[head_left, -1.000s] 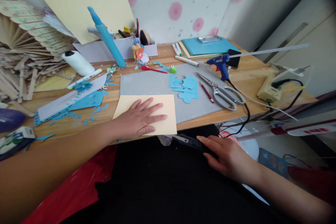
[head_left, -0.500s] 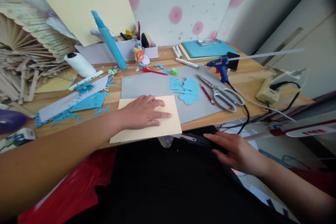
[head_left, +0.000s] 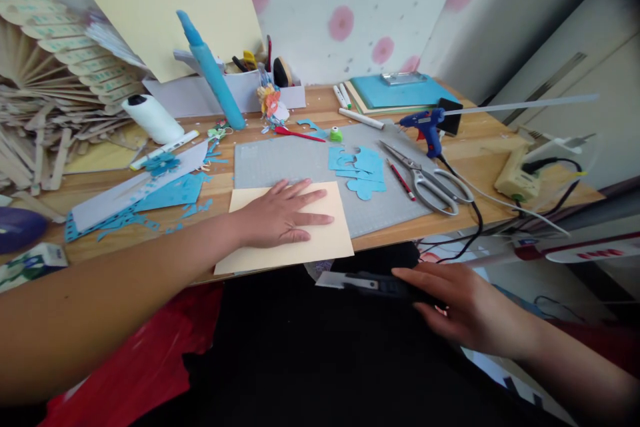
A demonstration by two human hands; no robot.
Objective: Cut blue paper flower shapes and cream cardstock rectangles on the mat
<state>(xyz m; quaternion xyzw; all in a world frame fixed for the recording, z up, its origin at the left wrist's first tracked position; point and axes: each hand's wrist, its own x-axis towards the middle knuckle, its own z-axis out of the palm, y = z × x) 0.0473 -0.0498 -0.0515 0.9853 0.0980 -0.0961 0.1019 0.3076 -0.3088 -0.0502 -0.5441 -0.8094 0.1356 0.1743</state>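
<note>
My left hand (head_left: 283,217) lies flat, fingers spread, on a cream sheet of paper (head_left: 330,240) that overhangs the near edge of the wooden desk (head_left: 480,147). The paper partly covers a grey cutting mat (head_left: 290,160). Below the desk edge, over my dark lap, my right hand (head_left: 460,307) grips a black utility knife (head_left: 367,282) with its blade end pointing left.
On the mat lie blue paper cutouts (head_left: 360,170), a red pencil (head_left: 401,179) and large scissors (head_left: 425,177). A blue glue gun (head_left: 425,127) with its cord sits at the back right. Blue scraps and a white strip (head_left: 135,190) lie left, beside a stack of wooden fans (head_left: 45,107).
My left hand has turned the cream paper slightly, its near corner shifting right. My right hand has drawn the knife out further over my lap.
</note>
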